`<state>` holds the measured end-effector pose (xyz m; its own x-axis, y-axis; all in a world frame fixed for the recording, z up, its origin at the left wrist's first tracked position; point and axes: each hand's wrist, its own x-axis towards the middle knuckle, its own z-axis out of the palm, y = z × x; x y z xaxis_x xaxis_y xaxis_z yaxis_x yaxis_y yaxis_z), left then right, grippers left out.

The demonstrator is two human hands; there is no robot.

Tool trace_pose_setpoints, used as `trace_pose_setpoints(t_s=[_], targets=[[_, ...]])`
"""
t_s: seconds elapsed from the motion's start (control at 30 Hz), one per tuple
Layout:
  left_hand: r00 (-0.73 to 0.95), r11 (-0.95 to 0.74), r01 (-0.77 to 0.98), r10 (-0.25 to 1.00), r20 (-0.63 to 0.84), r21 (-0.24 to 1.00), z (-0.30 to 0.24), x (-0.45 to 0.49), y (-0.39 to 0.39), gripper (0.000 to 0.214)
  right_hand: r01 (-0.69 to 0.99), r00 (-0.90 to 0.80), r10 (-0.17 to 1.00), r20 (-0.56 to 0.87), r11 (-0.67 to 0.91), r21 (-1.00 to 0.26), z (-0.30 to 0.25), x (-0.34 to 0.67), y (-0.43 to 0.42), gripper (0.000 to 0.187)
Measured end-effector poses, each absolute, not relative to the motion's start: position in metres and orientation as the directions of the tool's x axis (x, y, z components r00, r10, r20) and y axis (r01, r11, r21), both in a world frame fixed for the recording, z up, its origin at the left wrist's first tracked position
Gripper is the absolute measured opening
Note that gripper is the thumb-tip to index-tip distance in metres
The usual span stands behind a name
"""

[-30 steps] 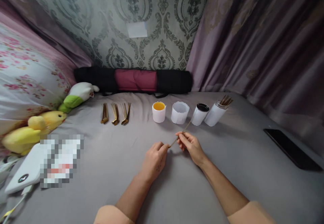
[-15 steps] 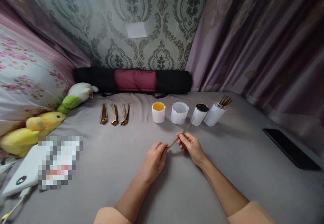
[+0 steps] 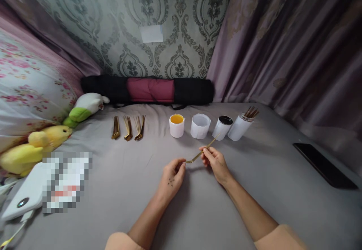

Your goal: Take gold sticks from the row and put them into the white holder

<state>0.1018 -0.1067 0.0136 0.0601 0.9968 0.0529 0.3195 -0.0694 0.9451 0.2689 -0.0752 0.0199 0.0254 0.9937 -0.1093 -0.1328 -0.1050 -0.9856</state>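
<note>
A thin golden-brown strip [image 3: 197, 156] slants between my hands above the grey sheet, its lower end bent at an angle. My left hand [image 3: 170, 178] is closed in a pinch on the short bent end. Around the middle of the long part, the thumb and fingers of my right hand [image 3: 216, 166] are closed. The strip's thin tip points up toward a dark-mouthed white container [image 3: 222, 131]. Similar bent strips lie in three bundles: a left one [image 3: 115, 128], a middle one [image 3: 128, 128] and a right one [image 3: 139, 128].
Beyond my hands stand a white cup with yellow inside [image 3: 177, 129], a translucent white cup [image 3: 200, 129] and a leaning white jar [image 3: 238, 128] of brown sticks. A phone [image 3: 325, 166] lies right. Plush toys [image 3: 52, 138] and a white power bank [image 3: 24, 193] are left.
My left hand has shifted slightly left and turned, and the strip's lower end now shows a clear bend between my hands. My right hand has moved slightly right, still holding the strip.
</note>
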Motion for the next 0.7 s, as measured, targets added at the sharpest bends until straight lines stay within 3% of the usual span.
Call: trace_pose_setpoints(t_s=[0.13,0.33,0.7], targets=[[0.068,0.160,0.096,0.984,-0.167,0.982,0.018,0.106,-0.105,0.033,-0.116,0.036,0.997,-0.073,-0.068,-0.991,0.020,0.269,-0.076,0.031],[0.101,0.326,-0.138,0.944,-0.314,0.935,0.025,0.108,-0.106,0.035,-0.061,0.055,0.998,-0.044,-0.041,-0.997,0.021,0.270,-0.076,0.028],[0.260,0.456,-0.339,0.886,-0.384,0.823,0.024,0.108,-0.108,0.038,-0.031,0.057,0.998,-0.010,-0.008,-0.999,0.021,0.271,-0.077,0.030]])
